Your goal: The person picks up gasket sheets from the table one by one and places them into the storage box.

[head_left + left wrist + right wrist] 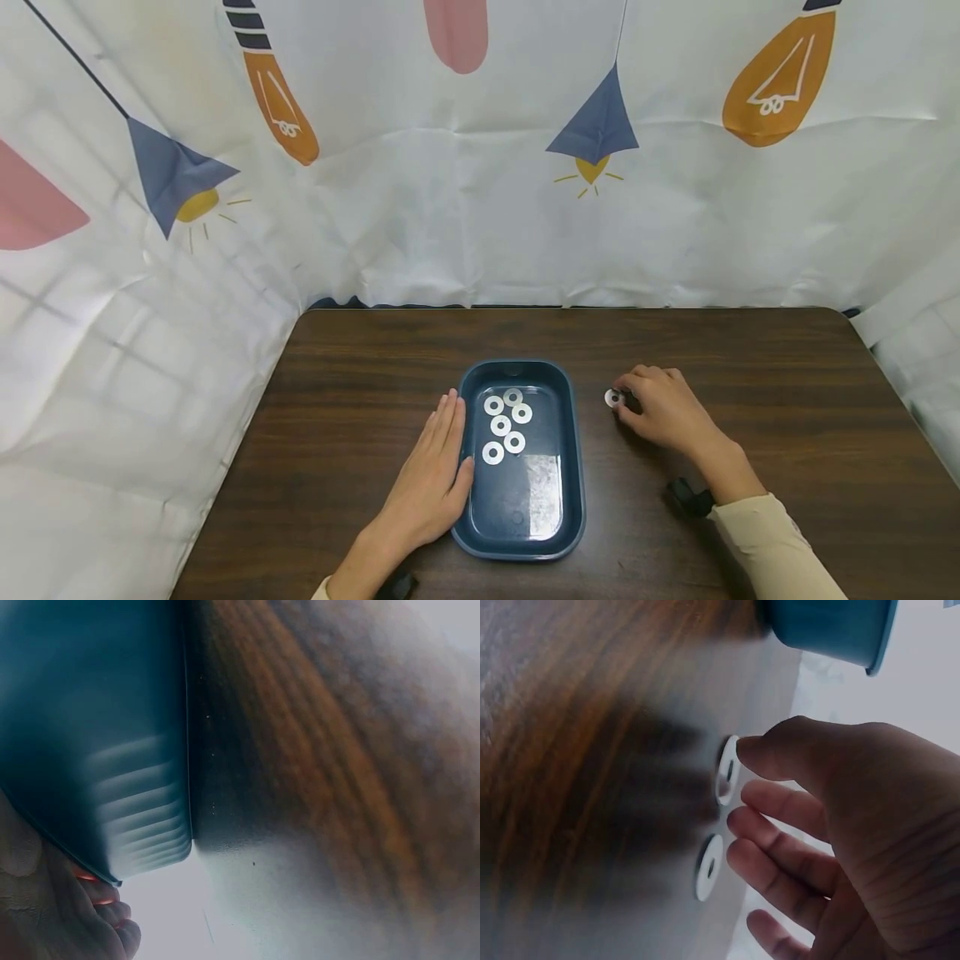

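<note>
Several white flat washers [500, 426] lie in the upper part of a dark blue tray [518, 546]. My left hand [427, 479] rests along the tray's left side with fingers straight; in the left wrist view its fingertips show beside the tray wall [142, 802]. Right of the tray, my right hand [667, 408] is low over the table, thumb and index finger apart at a washer [610, 398]. The right wrist view shows the thumb tip overlapping that washer [724, 784]. A second washer [709, 868] lies flat below the other fingers; the hand hides it in the head view.
The brown wooden table [360, 367] bears the tray near its middle. A white curtain [420, 217] printed with lamps and bulbs hangs behind the table and along its left. A dark band [690, 498] sits at the right wrist.
</note>
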`<state>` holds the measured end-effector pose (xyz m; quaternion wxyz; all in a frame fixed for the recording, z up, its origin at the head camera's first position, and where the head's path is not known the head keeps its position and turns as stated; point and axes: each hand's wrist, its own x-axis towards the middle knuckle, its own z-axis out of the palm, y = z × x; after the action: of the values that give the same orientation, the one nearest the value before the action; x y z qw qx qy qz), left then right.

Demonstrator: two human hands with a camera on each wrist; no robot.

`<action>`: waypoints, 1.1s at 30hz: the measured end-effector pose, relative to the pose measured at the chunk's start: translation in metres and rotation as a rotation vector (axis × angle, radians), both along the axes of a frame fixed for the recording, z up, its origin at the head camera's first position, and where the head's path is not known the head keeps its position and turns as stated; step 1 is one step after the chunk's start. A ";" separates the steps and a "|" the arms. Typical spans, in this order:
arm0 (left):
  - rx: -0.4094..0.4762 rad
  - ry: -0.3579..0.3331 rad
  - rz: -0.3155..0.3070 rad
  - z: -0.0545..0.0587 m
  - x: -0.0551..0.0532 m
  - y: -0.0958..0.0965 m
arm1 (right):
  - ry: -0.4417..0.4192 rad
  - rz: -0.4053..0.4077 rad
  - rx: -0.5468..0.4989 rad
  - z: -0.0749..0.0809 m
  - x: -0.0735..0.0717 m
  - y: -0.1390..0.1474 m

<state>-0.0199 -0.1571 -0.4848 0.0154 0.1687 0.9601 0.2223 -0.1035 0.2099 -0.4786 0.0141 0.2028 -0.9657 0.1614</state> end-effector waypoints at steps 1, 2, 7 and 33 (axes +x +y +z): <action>0.000 -0.003 0.000 0.000 0.000 0.000 | 0.003 -0.004 0.001 -0.001 0.000 -0.001; 0.001 -0.004 0.001 0.000 0.000 0.000 | 0.005 -0.010 0.005 -0.003 0.000 -0.001; -0.010 -0.008 0.011 0.000 0.000 0.001 | 0.016 -0.025 0.016 -0.007 0.000 -0.004; -0.014 -0.007 0.013 0.000 0.000 0.002 | 0.126 -0.073 0.114 -0.006 0.010 -0.012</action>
<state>-0.0203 -0.1555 -0.4853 0.0186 0.1614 0.9627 0.2165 -0.0935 0.1977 -0.4841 0.0693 0.1779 -0.9772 0.0927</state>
